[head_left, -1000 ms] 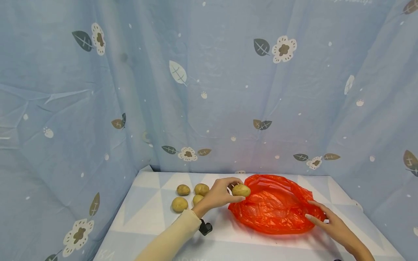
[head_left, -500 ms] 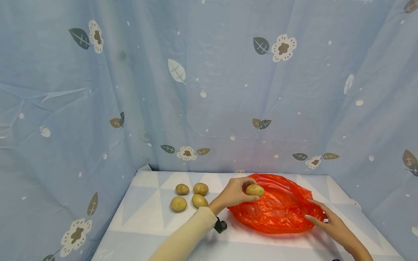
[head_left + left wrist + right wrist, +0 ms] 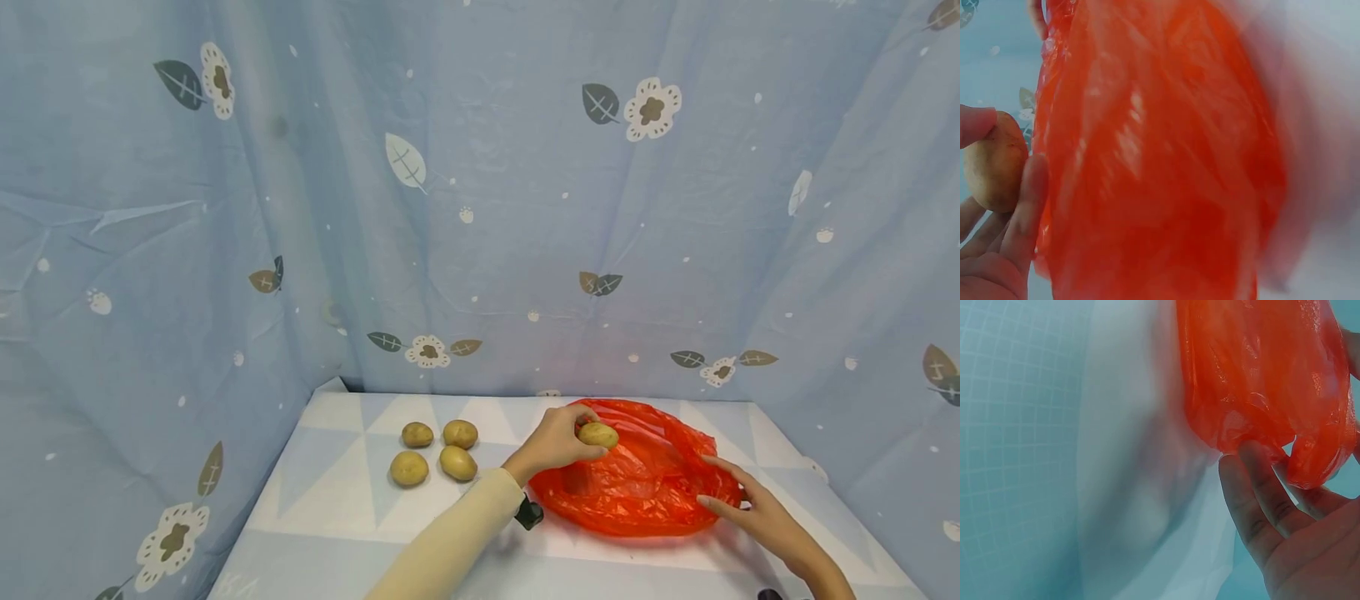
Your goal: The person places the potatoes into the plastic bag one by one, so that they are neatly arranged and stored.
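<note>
From where I stand, the potato (image 3: 598, 435) has just crossed from the left edge of the red bag (image 3: 630, 508) to a spot in front of its opening. The left hand (image 3: 555, 437) has brought it there, pinching it between thumb and fingers, and has not let go. Whether the potato is below the bag's rim, I can't tell.

At the bag's right end, the right hand (image 3: 765, 521) holds the edge between thumb and fingers, in much the same place as a second ago, and the mouth stays spread wide. So the potato now has an opening to meet rather than a rim, though I judge this placing unfinished.

Left of the bag, four other potatoes (image 3: 408, 469) sit on the table (image 3: 322, 517), all in full view now that the sleeve (image 3: 457, 533) has shifted toward the bag.
</note>
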The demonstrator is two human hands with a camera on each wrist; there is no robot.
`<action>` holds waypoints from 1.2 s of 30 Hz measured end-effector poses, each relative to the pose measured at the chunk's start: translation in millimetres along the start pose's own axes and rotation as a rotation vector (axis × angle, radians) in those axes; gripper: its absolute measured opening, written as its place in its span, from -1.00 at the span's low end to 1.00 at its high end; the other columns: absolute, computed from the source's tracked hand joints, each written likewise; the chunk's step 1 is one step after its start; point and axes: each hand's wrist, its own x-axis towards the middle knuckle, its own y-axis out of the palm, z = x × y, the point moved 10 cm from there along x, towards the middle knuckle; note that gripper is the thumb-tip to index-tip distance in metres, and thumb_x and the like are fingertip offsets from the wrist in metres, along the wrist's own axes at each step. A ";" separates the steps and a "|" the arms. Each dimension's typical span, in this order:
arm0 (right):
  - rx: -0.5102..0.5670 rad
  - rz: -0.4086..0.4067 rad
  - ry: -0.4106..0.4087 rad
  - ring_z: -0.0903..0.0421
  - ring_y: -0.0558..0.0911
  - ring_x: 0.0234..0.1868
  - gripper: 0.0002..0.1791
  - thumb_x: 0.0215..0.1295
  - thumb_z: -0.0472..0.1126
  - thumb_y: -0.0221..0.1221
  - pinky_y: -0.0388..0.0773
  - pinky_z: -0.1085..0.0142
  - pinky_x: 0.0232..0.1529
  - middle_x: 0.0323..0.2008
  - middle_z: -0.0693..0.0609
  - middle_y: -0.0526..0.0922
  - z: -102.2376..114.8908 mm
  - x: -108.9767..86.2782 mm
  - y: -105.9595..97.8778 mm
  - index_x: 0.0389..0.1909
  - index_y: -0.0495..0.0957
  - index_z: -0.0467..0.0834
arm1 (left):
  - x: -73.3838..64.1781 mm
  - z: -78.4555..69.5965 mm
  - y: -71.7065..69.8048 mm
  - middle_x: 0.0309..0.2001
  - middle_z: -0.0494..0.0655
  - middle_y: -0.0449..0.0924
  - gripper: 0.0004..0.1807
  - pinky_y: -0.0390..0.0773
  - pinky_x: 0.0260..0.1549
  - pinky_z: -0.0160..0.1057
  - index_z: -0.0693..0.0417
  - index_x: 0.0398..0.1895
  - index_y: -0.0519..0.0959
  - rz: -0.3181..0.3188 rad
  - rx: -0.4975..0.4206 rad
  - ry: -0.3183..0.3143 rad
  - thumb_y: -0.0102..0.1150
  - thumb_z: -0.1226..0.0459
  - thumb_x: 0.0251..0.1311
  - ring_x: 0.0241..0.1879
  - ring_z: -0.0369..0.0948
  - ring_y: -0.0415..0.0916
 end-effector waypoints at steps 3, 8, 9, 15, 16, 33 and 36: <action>-0.001 -0.012 -0.019 -0.17 0.49 0.12 -0.14 0.40 0.02 0.31 0.61 0.17 -0.13 0.47 -0.37 0.18 0.8 -2.0 -2.0 0.58 0.13 -0.09 | 6.0 0.0 8.1 -0.27 -0.31 0.57 -0.62 0.54 -0.35 -0.44 0.01 -0.08 0.62 -0.001 -0.001 -0.037 0.59 0.20 0.07 -0.33 -0.39 0.48; -0.006 -0.026 -0.032 -0.13 0.51 0.08 -0.14 0.39 0.00 0.33 0.63 0.22 -0.16 0.46 -0.37 0.20 1.6 -6.9 -5.5 0.58 0.14 -0.10 | 16.2 0.5 21.5 -0.27 -0.31 0.56 -0.63 0.52 -0.35 -0.42 -0.02 -0.13 0.61 -0.004 0.010 -0.085 0.59 0.21 0.05 -0.33 -0.38 0.46; -0.013 -0.028 -0.032 -0.14 0.51 0.09 -0.15 0.40 -0.01 0.32 0.62 0.22 -0.16 0.46 -0.38 0.19 1.6 -7.2 -6.6 0.58 0.14 -0.10 | 18.6 0.1 23.4 -0.26 -0.31 0.57 -0.63 0.52 -0.35 -0.42 -0.03 -0.13 0.61 -0.008 0.014 -0.091 0.59 0.20 0.05 -0.33 -0.38 0.46; -0.026 -0.041 -0.033 -0.16 0.52 0.11 -0.14 0.38 0.01 0.33 0.64 0.25 -0.15 0.46 -0.37 0.21 1.5 -5.1 -11.0 0.58 0.15 -0.07 | 31.2 -4.7 35.7 -0.24 -0.31 0.54 -0.60 0.52 -0.30 -0.40 -0.04 -0.11 0.61 -0.033 0.024 -0.144 0.62 0.17 0.03 -0.29 -0.36 0.43; -0.028 -0.043 -0.035 -0.16 0.52 0.11 -0.15 0.38 0.01 0.34 0.64 0.25 -0.15 0.46 -0.37 0.21 1.7 -5.0 -11.1 0.58 0.16 -0.06 | 32.3 -5.5 39.1 -0.25 -0.31 0.53 -0.60 0.52 -0.29 -0.39 -0.06 -0.12 0.61 -0.034 0.019 -0.156 0.62 0.18 0.03 -0.28 -0.35 0.42; -0.028 -0.044 0.008 -0.12 0.54 0.08 -0.15 0.36 0.04 0.35 0.61 0.22 -0.12 0.43 -0.31 0.27 -4.1 -9.2 4.4 0.57 0.18 0.02 | 35.8 2.6 82.2 -0.32 -0.37 0.55 -0.60 0.48 -0.29 -0.36 -0.14 -0.18 0.64 -0.080 0.033 -0.219 0.67 0.13 -0.05 -0.32 -0.39 0.41; 0.002 -0.045 0.021 -0.11 0.54 0.07 -0.16 0.36 0.04 0.35 0.61 0.22 -0.11 0.44 -0.28 0.27 -5.0 -10.5 4.4 0.57 0.18 0.06 | 37.9 11.6 88.4 -0.32 -0.38 0.55 -0.59 0.50 -0.26 -0.34 -0.14 -0.20 0.65 -0.102 0.005 -0.242 0.69 0.14 -0.08 -0.30 -0.38 0.40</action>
